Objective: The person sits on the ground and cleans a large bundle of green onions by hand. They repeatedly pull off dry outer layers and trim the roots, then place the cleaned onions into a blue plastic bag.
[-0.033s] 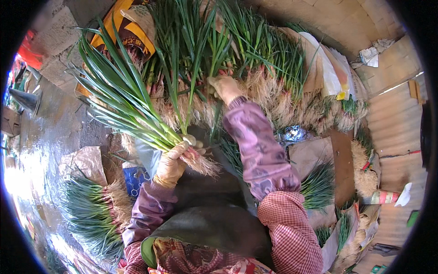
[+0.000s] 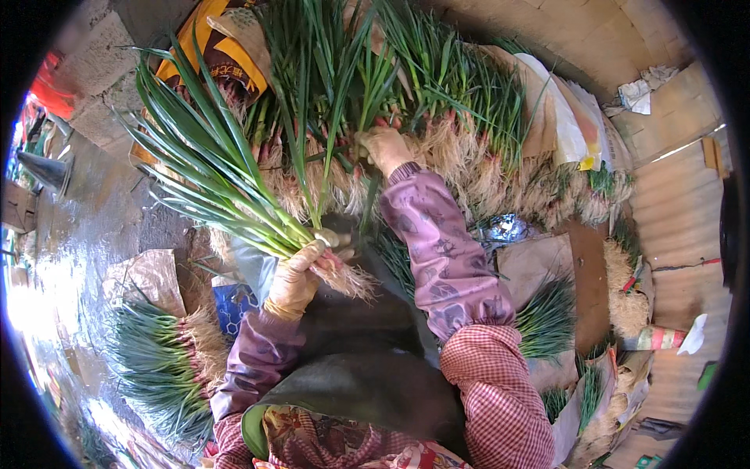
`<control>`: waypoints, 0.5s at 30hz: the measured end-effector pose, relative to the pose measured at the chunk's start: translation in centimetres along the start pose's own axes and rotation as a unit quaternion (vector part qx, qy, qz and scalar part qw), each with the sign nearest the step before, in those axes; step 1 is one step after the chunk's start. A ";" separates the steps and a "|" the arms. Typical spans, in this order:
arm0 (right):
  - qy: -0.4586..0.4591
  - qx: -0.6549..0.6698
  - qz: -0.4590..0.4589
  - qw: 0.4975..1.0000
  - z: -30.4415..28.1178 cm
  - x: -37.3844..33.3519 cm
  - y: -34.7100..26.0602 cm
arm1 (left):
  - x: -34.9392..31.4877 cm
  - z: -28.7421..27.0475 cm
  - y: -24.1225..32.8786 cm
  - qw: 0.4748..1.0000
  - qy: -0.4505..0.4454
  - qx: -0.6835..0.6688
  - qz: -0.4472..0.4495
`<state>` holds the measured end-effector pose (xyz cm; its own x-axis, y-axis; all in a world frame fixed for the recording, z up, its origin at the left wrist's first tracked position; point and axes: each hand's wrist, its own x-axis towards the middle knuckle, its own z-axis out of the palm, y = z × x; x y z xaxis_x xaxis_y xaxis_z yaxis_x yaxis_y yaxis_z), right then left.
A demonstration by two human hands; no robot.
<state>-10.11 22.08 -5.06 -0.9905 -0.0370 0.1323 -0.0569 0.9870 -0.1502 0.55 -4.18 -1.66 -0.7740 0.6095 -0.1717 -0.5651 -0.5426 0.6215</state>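
My left hand, in a pale glove, is closed around a bunch of green onions. Their long leaves fan out to the upper left, and the pale roots hang out on the right of the fist. My right hand, also gloved, reaches into a long row of green onions at the far side. Its fingers are curled at the base of some stalks there, partly hidden by the leaves and the hand itself. A dark apron covers my lap below the held bunch.
A stack of thinner green onions lies on the wet floor at left, near a piece of brown paper. More bundles rest on cardboard at right. A yellow and brown bag lies behind the row; corrugated sheeting borders the right.
Almost nothing differs; the view has shifted very slightly. Both hands keep their places, the left with the green onions in it.
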 end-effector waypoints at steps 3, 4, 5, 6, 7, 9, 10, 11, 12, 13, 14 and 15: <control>0.018 0.289 0.172 0.942 -1.9 -1.7 -5.1 | 0.0 -0.2 0.0 0.997 0.046 0.043 0.042; 0.019 0.451 0.291 0.843 -2.7 -3.9 -6.5 | 0.2 -0.2 0.0 0.997 0.036 0.056 0.025; 0.029 0.397 0.246 0.884 -3.0 -5.6 -7.5 | 0.4 -0.2 0.2 0.997 0.028 0.072 0.008; 0.039 0.337 0.200 0.919 -3.1 -7.1 -8.2 | 0.6 -0.1 0.1 0.996 0.017 0.087 -0.010; 0.148 0.311 0.126 0.930 -1.6 -8.1 -8.8 | 0.8 0.0 -0.4 0.997 -0.003 0.081 0.014; 0.131 0.245 0.098 0.956 -4.4 -9.4 -11.0 | 0.4 0.4 -0.8 0.998 0.032 0.047 -0.010; 0.185 0.196 0.074 0.960 -4.8 -9.7 -11.6 | 0.4 0.5 -1.2 0.998 0.056 0.041 -0.004; 0.207 0.215 0.079 0.951 -4.7 -9.8 -11.6 | 0.5 0.8 -1.1 1.000 0.017 0.000 0.011; 0.196 0.274 0.098 0.936 -3.8 -9.9 -11.1 | 0.6 1.2 -0.9 0.999 -0.022 -0.042 0.027; 0.191 0.286 0.106 0.933 -3.0 -9.9 -11.1 | 0.6 1.1 -0.9 0.998 -0.020 -0.060 0.027; 0.188 0.293 0.113 0.931 -2.3 -9.8 -11.0 | 0.7 1.1 -1.0 0.997 -0.007 -0.071 0.029; 0.210 0.327 0.114 0.914 -1.6 -9.5 -10.9 | 0.8 1.2 -1.2 0.996 0.007 -0.081 0.031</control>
<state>0.15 11.93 -3.15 -0.8582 0.3574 0.3684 -0.0533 0.6518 -0.7565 0.94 -2.42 -1.63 -0.8120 0.5645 -0.1483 -0.5542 -0.6660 0.4992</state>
